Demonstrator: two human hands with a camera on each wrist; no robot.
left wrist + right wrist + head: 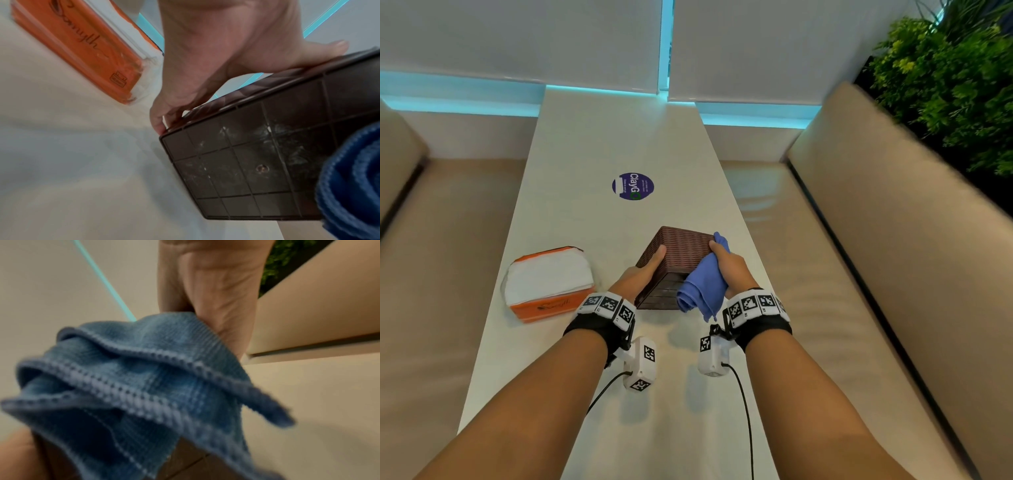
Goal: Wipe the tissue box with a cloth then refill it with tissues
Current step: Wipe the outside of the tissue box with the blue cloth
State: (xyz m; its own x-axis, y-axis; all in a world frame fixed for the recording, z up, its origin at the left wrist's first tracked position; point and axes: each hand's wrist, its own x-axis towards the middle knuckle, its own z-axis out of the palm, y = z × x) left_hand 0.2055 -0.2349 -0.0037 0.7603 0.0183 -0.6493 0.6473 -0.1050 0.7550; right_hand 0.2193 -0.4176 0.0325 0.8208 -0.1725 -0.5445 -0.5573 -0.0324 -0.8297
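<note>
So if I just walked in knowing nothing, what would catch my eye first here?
Probably the dark brown woven tissue box, tipped up off the long white table with the left hand gripping its side while the right hand presses a bunched blue cloth against it. Next, the orange pack of white tissues lying to the left, and the round purple sticker farther up the table.

A long pale desk (619, 144) ran toward white roller blinds (517, 37) edged with cyan light. Beige padded benches (893, 212) flanked it on both sides, and leafy green plants (948, 78) stood behind the right-hand backrest.
</note>
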